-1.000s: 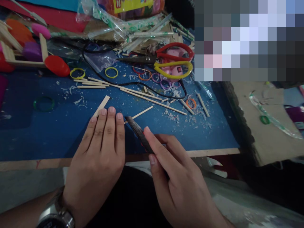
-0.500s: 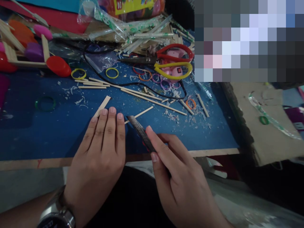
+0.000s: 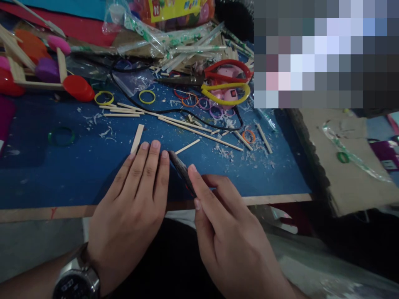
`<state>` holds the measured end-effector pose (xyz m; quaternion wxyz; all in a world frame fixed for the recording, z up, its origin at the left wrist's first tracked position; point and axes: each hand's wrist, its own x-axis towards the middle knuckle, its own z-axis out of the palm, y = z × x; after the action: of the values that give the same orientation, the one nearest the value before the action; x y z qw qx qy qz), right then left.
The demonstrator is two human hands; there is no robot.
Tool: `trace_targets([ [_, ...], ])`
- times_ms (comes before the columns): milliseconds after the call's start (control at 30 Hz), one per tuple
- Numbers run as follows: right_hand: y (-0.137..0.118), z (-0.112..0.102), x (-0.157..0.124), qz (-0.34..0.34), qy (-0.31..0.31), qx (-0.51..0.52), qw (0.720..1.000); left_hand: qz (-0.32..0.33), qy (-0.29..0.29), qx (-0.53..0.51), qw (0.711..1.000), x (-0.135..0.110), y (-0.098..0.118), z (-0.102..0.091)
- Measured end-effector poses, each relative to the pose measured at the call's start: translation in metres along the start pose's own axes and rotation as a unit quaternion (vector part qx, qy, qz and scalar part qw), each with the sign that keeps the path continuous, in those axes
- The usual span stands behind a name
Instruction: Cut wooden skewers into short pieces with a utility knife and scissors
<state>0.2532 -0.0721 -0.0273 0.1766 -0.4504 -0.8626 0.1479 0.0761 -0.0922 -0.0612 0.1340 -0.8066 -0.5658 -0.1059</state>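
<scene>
My left hand [image 3: 134, 199] lies flat on the blue tabletop [image 3: 34, 174], fingers stretched out side by side. It presses on a flat wooden craft stick [image 3: 137, 138], whose far end pokes out beyond the fingertips. My right hand [image 3: 226, 220] is closed around a knife [image 3: 181, 169] with a dark, worn blade; its handle is mostly hidden in the palm. The index finger rests along the blade's back. The blade's tip is close to my left index finger, beside a thin wooden stick [image 3: 188, 146] that runs off to the upper right.
Several thin sticks [image 3: 199, 133] and white shavings lie beyond my hands. Farther back are red-and-yellow-handled scissors [image 3: 227, 81], a black cable [image 3: 162, 111], rubber bands [image 3: 147, 96] and wrapped straws. A stick-and-plastic-spoon construction [image 3: 40, 83] stands left; cardboard [image 3: 346, 174] lies right.
My left hand has shifted slightly right, and the flat craft stick under it has turned more upright in view. My right hand and the knife have moved slightly left.
</scene>
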Motion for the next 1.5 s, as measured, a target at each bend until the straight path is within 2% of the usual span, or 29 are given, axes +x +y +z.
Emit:
trace_targets([
  [333, -0.004, 0.004, 0.002, -0.023, 0.018, -0.066, 0.997, -0.010, 0.012, -0.005, 1.000, 0.000, 0.000, 0.001],
  [867, -0.004, 0.004, -0.019, -0.045, 0.020, -0.096, 0.994, -0.003, 0.018, 0.048, 0.999, 0.001, 0.005, 0.002],
  [1167, -0.006, 0.003, -0.010, -0.048, -0.004, -0.088, 0.995, -0.014, 0.017, -0.004, 1.000, -0.001, 0.003, 0.003],
  [1500, -0.005, 0.004, 0.003, -0.034, -0.010, -0.073, 0.997, -0.017, 0.014, -0.014, 1.000, -0.001, 0.002, 0.003],
])
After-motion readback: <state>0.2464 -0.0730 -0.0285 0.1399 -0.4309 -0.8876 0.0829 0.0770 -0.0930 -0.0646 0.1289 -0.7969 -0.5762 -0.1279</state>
